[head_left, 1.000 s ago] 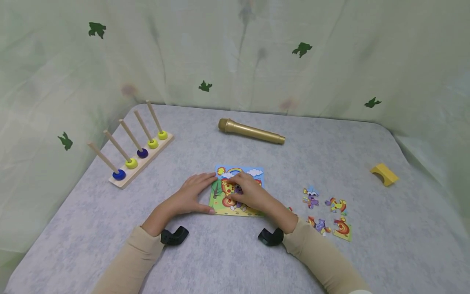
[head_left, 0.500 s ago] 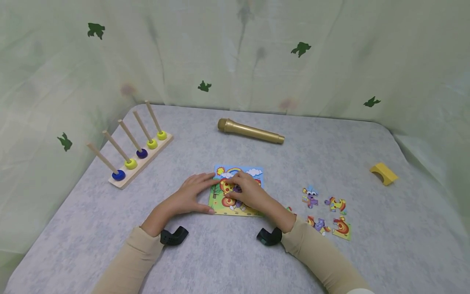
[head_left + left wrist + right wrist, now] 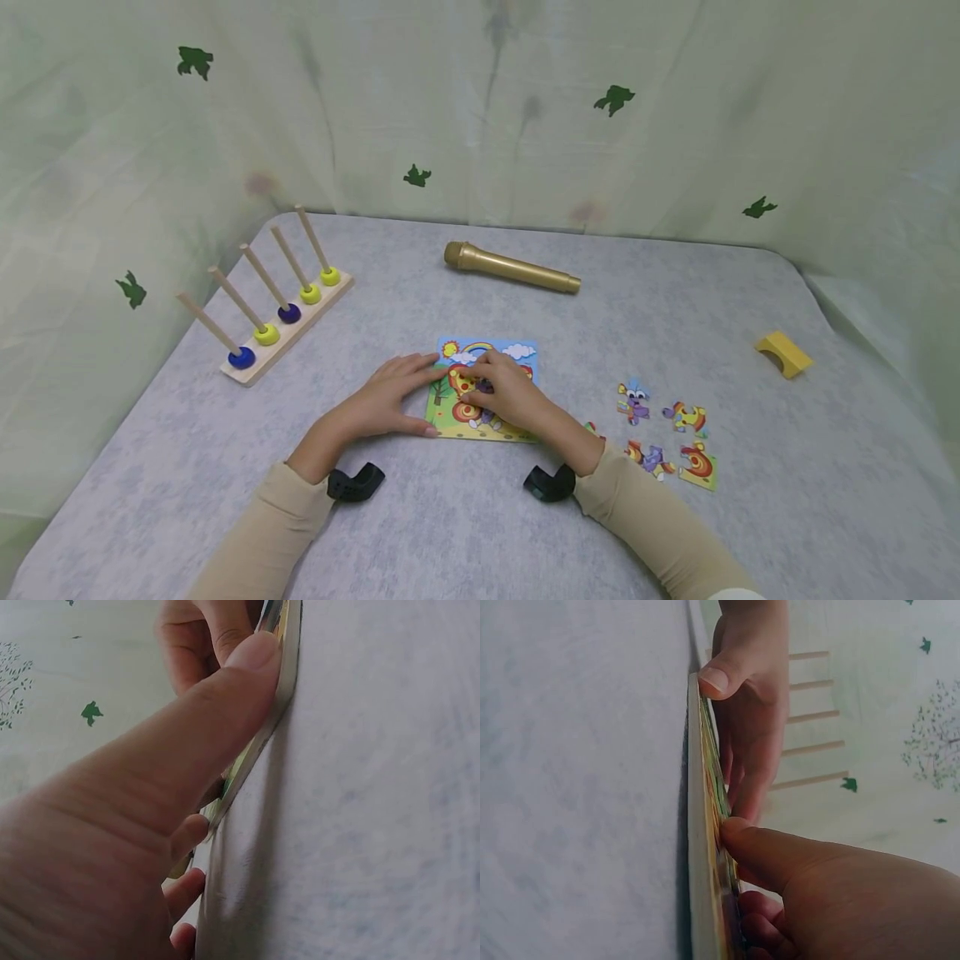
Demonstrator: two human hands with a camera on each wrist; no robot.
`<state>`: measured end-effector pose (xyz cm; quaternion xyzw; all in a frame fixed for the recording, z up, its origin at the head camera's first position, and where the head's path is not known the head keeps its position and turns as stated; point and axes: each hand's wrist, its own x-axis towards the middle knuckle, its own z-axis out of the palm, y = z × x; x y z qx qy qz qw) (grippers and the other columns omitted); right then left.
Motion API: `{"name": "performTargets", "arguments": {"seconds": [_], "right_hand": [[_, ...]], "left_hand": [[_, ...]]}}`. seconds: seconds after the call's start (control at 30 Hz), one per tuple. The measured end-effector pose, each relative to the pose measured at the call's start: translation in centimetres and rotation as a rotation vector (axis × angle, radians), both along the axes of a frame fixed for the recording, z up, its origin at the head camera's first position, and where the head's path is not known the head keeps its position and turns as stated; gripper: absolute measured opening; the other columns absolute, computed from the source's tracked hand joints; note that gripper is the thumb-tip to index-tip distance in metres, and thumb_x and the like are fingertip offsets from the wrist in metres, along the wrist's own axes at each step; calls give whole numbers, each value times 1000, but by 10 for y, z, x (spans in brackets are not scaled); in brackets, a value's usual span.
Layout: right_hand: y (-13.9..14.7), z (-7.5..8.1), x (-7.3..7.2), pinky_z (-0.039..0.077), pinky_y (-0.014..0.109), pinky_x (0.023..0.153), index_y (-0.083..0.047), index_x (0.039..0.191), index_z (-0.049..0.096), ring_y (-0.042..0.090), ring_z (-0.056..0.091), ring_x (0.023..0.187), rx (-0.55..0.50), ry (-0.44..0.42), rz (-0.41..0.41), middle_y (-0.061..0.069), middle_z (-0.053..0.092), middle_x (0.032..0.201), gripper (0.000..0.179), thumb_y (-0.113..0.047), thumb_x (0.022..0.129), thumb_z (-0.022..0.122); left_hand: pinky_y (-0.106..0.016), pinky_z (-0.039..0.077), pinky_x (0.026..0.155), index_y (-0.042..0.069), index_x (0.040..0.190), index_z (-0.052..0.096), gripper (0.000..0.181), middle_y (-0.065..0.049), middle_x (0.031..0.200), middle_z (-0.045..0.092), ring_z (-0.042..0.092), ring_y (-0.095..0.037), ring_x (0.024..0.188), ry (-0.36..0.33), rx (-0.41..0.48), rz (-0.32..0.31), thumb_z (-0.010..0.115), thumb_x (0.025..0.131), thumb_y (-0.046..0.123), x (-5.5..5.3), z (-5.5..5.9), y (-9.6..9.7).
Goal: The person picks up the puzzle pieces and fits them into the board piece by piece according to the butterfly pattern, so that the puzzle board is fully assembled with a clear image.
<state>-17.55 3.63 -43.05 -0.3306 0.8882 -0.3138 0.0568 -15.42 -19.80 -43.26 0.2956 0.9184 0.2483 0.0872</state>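
A square picture puzzle board (image 3: pixel 444 417) lies in the middle of the table, showing a sun, rainbow and cartoon animals. My left hand (image 3: pixel 386 398) is spread along its left side, thumb at the near corner and straight fingers at the far part of the edge. Over the middle of the board, my right hand (image 3: pixel 513 393) has thumb and fingers curled down onto a puzzle piece (image 3: pixel 467 383), mostly hidden beneath them. In the right wrist view, the right thumb (image 3: pixel 744 831) presses close on the board's face, and the left thumb (image 3: pixel 718 679) touches its corner.
Several loose puzzle pieces (image 3: pixel 634 403) lie right of the board, one partly behind the right wrist. A gold toy microphone (image 3: pixel 513 267) lies at the back. A wooden peg stand (image 3: pixel 288 337) with beads stands left, and a yellow arch block (image 3: pixel 784 354) lies far right.
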Motion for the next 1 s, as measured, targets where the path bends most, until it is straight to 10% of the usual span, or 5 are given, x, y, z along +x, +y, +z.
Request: {"name": "performTargets", "arguments": {"seconds": [0.4,0.7,1.0], "right_hand": [[-2,-1,0,39,27,78,-13,118,59,12,46,91,-11,-31,-22,-1,51,101,39,-26,82,66],[17,27,4,38,37,91,-10,130,46,20,43,114,-144,-243,41,2,45,126,52,-28,84,64],[80,63,24,34,43,95,-16,132,44,16,39,120,-265,-25,17,-2,44,131,56,-24,82,67]], "left_hand": [[-48,9,104,23,139,37,85,-4,146,22,16,-29,132,2,0,8,62,69,64,0,-2,0],[-47,8,104,21,139,36,86,-4,146,22,16,-30,132,11,4,-4,62,69,64,0,-2,0],[-45,6,105,20,138,37,87,-6,146,22,15,-30,132,13,2,0,64,68,62,0,-1,0]]}}
